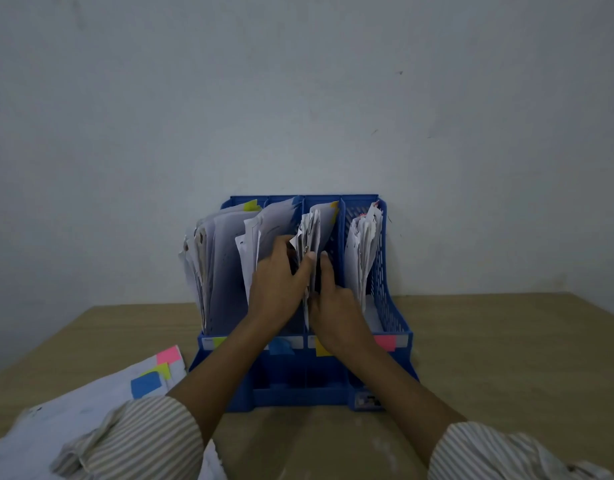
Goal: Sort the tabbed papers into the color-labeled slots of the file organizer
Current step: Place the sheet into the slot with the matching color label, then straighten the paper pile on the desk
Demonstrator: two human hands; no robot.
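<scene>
A blue four-slot file organizer (395, 327) stands on the table against the wall, with green, blue, yellow and pink labels along its front. All four slots hold upright papers. My left hand (277, 289) grips the front edge of the paper bundle (310, 233) in the yellow-labeled third slot, thumb on its right side. My right hand (333, 306) reaches into the same slot on the bundle's right, index finger straight along the papers. A loose pile of tabbed papers (101, 393) with pink, green and blue tabs lies flat at the lower left.
The wooden table (506, 358) runs bare to the right of the organizer. A plain wall (298, 98) stands right behind it. My striped sleeves cover part of the loose pile and the table's near edge.
</scene>
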